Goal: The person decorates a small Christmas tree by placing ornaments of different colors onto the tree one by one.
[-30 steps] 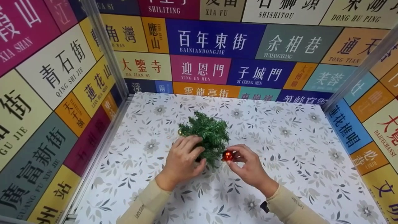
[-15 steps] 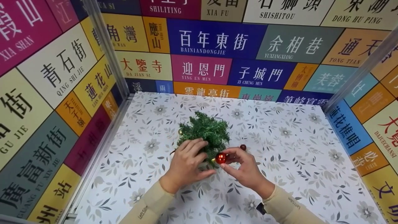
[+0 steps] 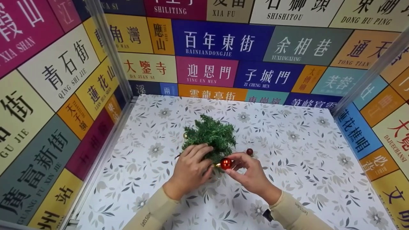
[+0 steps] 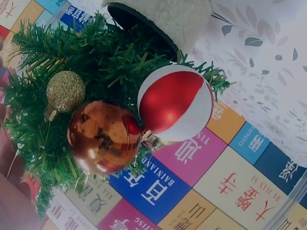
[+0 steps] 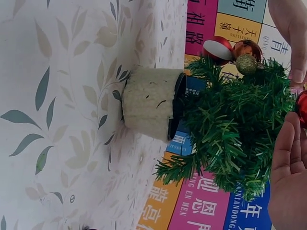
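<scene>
A small artificial Christmas tree [image 3: 214, 127] stands in a pale, fuzzy-covered pot [image 5: 149, 103]. My right hand [image 3: 254, 175] holds a shiny red Christmas bauble [image 3: 226, 163] between thumb and fingers, in front of the tree. The bauble's gold cap [image 3: 217, 165] points left, close to my left fingertips. My left hand [image 3: 190, 169] is bent in front of the tree's left side; whether it pinches the bauble's hanger is too small to see. On the tree hang a red-and-white bauble [image 4: 175, 103], a copper-coloured bauble [image 4: 103, 139] and a gold glitter bauble [image 4: 66, 91].
A small dark red ball [image 3: 249, 151] lies on the table beyond my right hand. The tabletop [image 3: 303, 153] has a leaf-and-flower print. Panels with street-name lettering [image 3: 220, 38] enclose the back and sides, with metal posts [image 3: 110, 51] at the corners.
My right hand has brought the red bauble left, towards my left hand, and its gold cap now faces left. My left thumb has drawn in. The dark red ball has come into view.
</scene>
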Demonstrator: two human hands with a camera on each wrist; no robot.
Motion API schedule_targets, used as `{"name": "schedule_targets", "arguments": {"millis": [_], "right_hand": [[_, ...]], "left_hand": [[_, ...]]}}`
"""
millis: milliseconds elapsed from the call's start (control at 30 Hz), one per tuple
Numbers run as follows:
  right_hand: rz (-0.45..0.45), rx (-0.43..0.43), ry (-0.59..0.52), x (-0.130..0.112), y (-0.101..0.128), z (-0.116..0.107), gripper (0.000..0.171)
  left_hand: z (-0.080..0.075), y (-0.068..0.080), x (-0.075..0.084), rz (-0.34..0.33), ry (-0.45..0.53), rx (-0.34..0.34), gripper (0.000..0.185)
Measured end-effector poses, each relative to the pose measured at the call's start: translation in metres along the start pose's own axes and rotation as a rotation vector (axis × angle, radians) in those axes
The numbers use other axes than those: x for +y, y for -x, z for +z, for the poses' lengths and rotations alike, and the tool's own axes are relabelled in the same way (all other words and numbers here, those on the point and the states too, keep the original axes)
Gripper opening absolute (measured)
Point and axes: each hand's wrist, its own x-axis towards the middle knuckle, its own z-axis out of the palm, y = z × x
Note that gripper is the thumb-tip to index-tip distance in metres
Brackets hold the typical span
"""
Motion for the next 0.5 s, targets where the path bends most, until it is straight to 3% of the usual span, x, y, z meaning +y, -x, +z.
{"name": "schedule_targets", "arguments": {"millis": [267, 500], "right_hand": [[0.063, -0.062, 0.088, -0.001, 0.006, 0.003, 0.034], [0.04, -0.085, 0.196, 0.013, 0.012, 0.009, 0.036]], "left_hand": [[-0.007, -0.003, 0.0, -0.011, 0.066, 0.036, 0.013], [-0.007, -0.006, 0.004, -0.012, 0.077, 0.04, 0.015]]}}
